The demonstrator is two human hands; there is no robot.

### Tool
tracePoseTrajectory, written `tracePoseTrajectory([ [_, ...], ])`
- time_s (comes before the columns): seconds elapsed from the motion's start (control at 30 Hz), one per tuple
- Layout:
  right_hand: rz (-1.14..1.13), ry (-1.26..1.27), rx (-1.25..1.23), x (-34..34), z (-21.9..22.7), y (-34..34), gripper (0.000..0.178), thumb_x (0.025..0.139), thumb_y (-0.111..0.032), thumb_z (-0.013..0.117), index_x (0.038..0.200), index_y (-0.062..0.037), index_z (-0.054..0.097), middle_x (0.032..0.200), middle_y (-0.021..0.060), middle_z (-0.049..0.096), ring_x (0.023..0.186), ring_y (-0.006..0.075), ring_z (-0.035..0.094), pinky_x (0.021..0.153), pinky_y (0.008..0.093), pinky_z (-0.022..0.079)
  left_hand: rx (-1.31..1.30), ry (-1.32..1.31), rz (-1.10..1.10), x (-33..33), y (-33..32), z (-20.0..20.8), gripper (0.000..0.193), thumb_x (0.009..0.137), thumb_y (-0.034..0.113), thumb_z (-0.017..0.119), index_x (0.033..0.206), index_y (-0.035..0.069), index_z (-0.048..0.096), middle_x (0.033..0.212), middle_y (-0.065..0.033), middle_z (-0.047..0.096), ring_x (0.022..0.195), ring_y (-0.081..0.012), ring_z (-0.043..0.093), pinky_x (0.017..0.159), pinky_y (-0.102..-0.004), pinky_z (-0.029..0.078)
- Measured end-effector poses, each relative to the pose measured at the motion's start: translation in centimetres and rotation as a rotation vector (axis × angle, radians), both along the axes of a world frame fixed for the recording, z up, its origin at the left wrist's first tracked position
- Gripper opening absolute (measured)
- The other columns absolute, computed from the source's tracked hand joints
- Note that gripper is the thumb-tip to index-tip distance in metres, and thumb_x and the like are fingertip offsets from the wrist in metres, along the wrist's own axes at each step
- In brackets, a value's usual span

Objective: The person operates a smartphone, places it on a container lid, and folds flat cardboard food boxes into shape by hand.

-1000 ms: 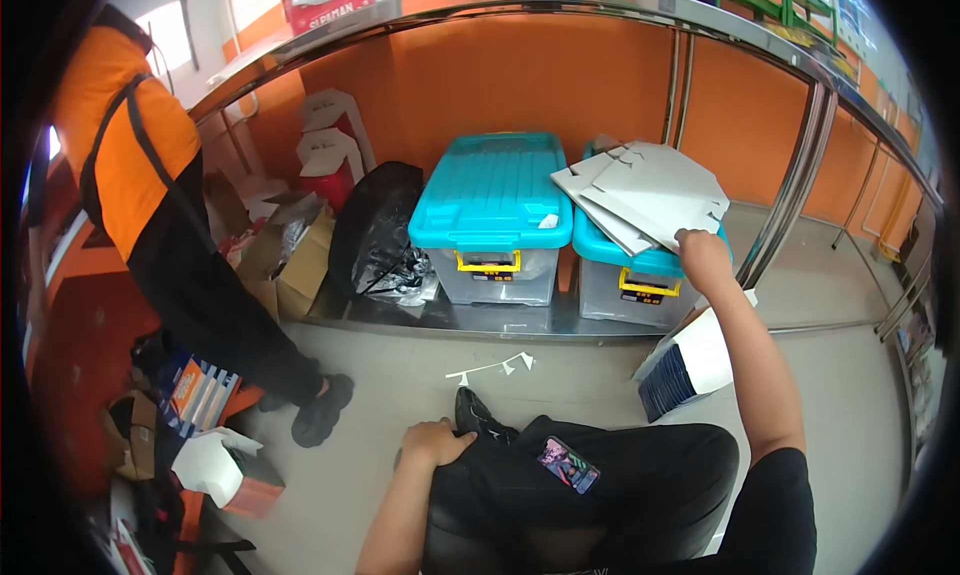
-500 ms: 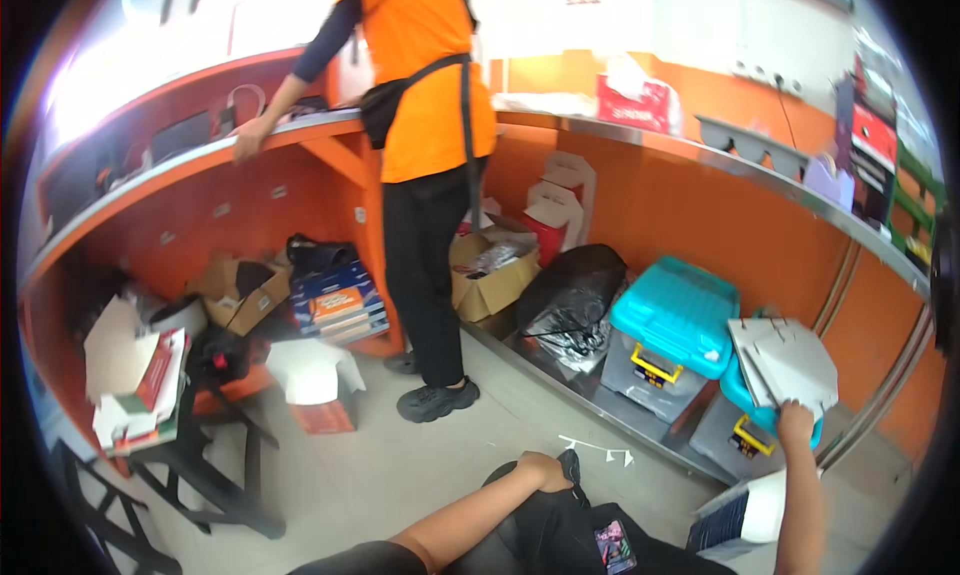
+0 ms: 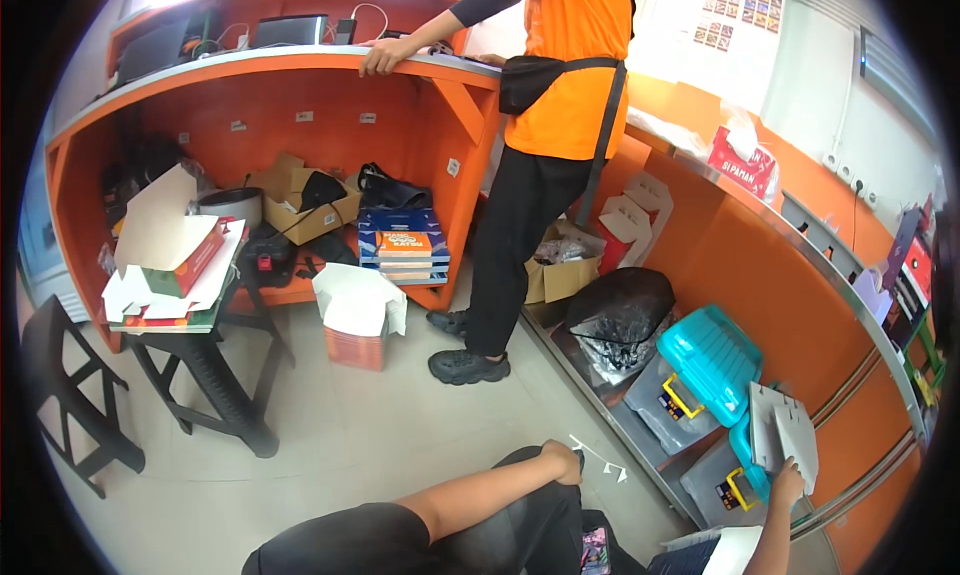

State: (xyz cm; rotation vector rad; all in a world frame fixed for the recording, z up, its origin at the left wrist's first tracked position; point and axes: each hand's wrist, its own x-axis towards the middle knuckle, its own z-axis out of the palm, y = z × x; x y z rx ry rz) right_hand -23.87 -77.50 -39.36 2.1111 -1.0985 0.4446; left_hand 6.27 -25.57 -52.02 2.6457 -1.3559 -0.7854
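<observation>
Seemingly grasping, your right hand (image 3: pixel 788 483) touched flat, white cardboard sheets (image 3: pixel 783 425) toward four o'clock, pinch unclear. Lifting called for firm fingers; whether your left hand (image 3: pixel 562 462) gripped was unclear.

You seem to be in a shop's back workroom: electronics (image 3: pixel 290 31) on an orange bench (image 3: pixel 330 61) at eleven o'clock, wall-mounted picture sheets (image 3: pixel 745 3) between one and two, lidded storage tubs (image 3: pixel 712 360) at four.
</observation>
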Motion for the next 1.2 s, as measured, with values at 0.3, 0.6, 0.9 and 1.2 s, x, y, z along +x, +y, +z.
tracePoseTrajectory([
  [0.3,-0.114,-0.005,0.072,-0.8,-0.9,1.6,0.027,0.104,-0.009,0.053,0.126,-0.0066,0.070,0.122,0.0141,0.071,0.116,0.0302,0.072,0.090,0.0457,0.063,0.013,0.000,-0.004,-0.6,1.7,0.2,0.060,0.097,0.050,0.055,0.135,0.008,0.075,0.142,-0.0151,0.071,0.132,-0.0325,0.068,0.106,-0.0491,0.054],
  [0.6,0.093,-0.273,-0.083,-4.1,8.2,4.0,0.039,0.108,-0.016,0.050,0.145,-0.0075,0.057,0.122,0.0204,0.072,0.113,0.0401,0.069,0.091,0.0514,0.059,0.017,-0.010,-0.046,1.8,0.7,-1.0,0.075,0.100,0.068,0.051,0.135,0.007,0.074,0.143,-0.0172,0.070,0.133,-0.0367,0.066,0.110,-0.0486,0.051],
  [0.9,0.296,-0.321,-0.348,-8.1,11.5,10.6,0.031,0.101,-0.010,0.061,0.132,-0.0083,0.061,0.103,0.0118,0.069,0.101,0.0351,0.068,0.078,0.0483,0.059,0.041,-0.027,-0.024,0.6,0.2,-1.6,0.076,0.097,0.071,0.053,0.137,0.009,0.074,0.145,-0.0179,0.068,0.136,-0.0358,0.064,0.113,-0.0479,0.049],
  [1.2,1.012,-0.321,-0.160,-1.1,7.7,28.0,0.040,0.097,0.000,0.064,0.138,-0.0002,0.067,0.099,0.0199,0.071,0.084,0.0376,0.067,0.068,0.0472,0.053,-1.127,1.038,0.238,4.2,5.3,-3.8,0.084,0.105,0.074,0.041,0.141,0.000,0.060,0.130,-0.0207,0.072,0.122,-0.0339,0.070,0.100,-0.0456,0.056],
])
